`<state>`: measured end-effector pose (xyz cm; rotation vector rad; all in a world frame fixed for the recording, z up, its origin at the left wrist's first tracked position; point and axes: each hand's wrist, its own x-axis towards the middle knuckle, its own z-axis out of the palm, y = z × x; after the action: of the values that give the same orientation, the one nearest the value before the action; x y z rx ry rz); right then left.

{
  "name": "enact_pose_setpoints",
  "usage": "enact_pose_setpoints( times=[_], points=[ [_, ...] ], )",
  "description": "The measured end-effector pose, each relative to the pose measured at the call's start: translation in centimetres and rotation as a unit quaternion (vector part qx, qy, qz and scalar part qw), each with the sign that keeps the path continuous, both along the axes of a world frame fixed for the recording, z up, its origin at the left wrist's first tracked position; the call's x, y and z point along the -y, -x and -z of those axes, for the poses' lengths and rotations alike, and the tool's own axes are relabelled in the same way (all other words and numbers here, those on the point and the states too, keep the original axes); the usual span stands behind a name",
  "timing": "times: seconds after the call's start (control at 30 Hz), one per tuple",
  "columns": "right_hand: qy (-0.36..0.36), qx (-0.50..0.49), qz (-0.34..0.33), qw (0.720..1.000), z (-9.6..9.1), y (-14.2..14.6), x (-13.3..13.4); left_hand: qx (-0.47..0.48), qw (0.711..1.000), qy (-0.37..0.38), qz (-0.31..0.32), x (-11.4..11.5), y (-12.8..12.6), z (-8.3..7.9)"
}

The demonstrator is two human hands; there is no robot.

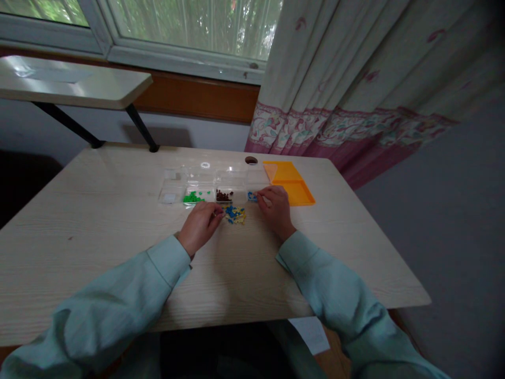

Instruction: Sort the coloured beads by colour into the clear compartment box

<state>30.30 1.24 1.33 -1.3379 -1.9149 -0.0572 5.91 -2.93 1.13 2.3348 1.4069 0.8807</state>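
A loose pile of small blue and yellow pieces (235, 214) lies on the table between my hands. My left hand (201, 223) rests at the pile's left edge, its fingers pinched together; whatever they hold is too small to make out. My right hand (275, 208) is at the clear box holding small blue pieces (251, 196), thumb and fingertips pressed together over its right side. What sits in that pinch is hidden. Left of it stand a clear box with dark brown pieces (224, 196) and one with bright green pieces (193, 197).
Another clear box (169, 198) stands at the row's left end, and transparent lids stand open behind. A yellow-orange tray (298, 192) lies to the right, near a round hole (251, 160) in the table (98, 231). A raised shelf (79, 81) is at the back left.
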Motion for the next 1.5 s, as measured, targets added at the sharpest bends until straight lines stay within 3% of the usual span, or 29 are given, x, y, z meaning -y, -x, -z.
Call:
enact_pose_setpoints(
  times=[0.33, 0.53, 0.77, 1.0, 1.37, 1.5],
  points=[
    [-0.005, 0.005, -0.006, 1.0, 0.0, 0.0, 0.0, 0.021, 1.0, -0.014, 0.012, -0.2, 0.1, 0.1],
    [-0.027, 0.014, -0.029, 0.999, -0.6, 0.5, 0.7, 0.082, 0.997, -0.002, 0.015, -0.2, 0.1, 0.3],
    [-0.038, 0.08, -0.167, 0.982, -1.1, 2.9, 3.0, 0.215, 0.974, 0.064, -0.026, -0.1, -0.2, 0.2],
    [-0.06, 0.072, -0.176, 0.98, -0.9, 4.1, 3.8, 0.281, 0.948, 0.146, -0.01, 0.0, -0.5, -0.2],
    [-0.056, 0.048, -0.177, 0.981, -0.7, 4.4, 4.0, 0.221, 0.97, 0.082, 0.06, -0.1, -0.3, -0.2],
    [-0.026, 0.045, -0.149, 0.988, -0.9, 3.6, 3.5, 0.213, 0.972, 0.089, 0.045, -0.1, -0.3, -0.2]
  ],
)
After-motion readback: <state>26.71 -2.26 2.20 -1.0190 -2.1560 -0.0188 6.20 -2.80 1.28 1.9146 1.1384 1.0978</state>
